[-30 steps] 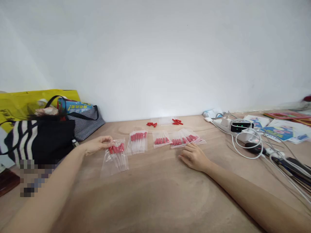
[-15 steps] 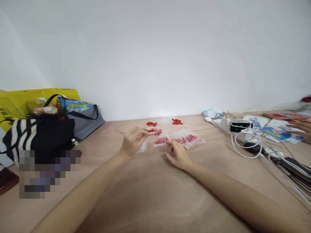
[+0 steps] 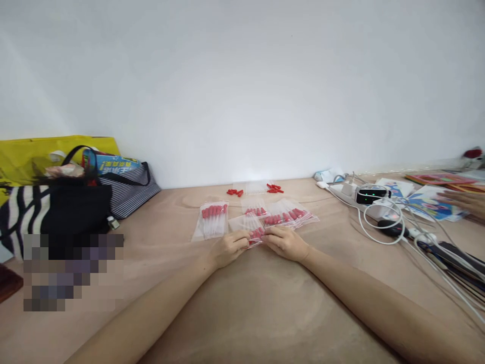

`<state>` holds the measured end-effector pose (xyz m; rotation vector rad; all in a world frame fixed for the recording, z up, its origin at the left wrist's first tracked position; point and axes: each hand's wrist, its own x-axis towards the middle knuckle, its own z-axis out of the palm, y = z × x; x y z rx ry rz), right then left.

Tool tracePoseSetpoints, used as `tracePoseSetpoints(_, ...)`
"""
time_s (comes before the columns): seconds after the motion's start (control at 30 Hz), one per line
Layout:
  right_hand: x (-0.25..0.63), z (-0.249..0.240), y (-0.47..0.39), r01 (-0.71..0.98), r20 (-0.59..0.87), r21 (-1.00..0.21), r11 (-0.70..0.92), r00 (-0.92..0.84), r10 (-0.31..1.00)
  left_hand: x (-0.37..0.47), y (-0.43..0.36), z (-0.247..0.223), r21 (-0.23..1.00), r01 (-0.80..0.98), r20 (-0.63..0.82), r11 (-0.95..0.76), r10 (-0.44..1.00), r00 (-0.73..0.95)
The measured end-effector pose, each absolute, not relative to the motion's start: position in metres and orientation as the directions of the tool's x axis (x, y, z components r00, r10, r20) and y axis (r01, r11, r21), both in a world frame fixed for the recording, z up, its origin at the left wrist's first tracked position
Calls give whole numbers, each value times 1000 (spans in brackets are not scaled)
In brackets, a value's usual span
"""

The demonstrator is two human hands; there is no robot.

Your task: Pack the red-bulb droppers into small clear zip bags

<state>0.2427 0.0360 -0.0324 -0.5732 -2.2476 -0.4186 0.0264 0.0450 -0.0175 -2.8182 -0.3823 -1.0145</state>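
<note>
A separate bag (image 3: 212, 221) lies on the table (image 3: 242, 303), left of the hands. Left hand (image 3: 228, 248) and right hand (image 3: 285, 242), fingers curled, pinch one plastic bag (image 3: 248, 226) of red-tipped tubes between them. More bags (image 3: 290, 215) lie just beyond the right hand.

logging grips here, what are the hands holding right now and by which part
Both the left hand and right hand pinch one clear bag of red-tipped pieces at its near edge, one corner each.

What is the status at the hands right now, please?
Left hand and right hand both pinching one clear bag. More bags just behind. Nothing blocking.
</note>
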Motion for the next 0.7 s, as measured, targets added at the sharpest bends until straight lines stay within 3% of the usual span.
tracePoseSetpoints(0.17, 240, -32, 31, 493, 725, 225, 840, -661, 194, 10, 35, -15, -45, 428, 619, -903, 311, 721)
tracePoseSetpoints(0.37, 235, -30, 22, 444, 674, 274, 853, -722, 159, -3, 31, -20, -115, 448, 660, -887, 269, 702)
tracePoseSetpoints(0.57, 238, -25, 20, 437, 632, 360, 824, -764, 129, -4, 29, -16, -260, 422, 645, -869, 168, 745)
tracePoseSetpoints(0.7, 239, -25, 19, 471, 643, 356, 807, -751, 154, -3, 27, -13, -320, 392, 645, -863, 105, 757)
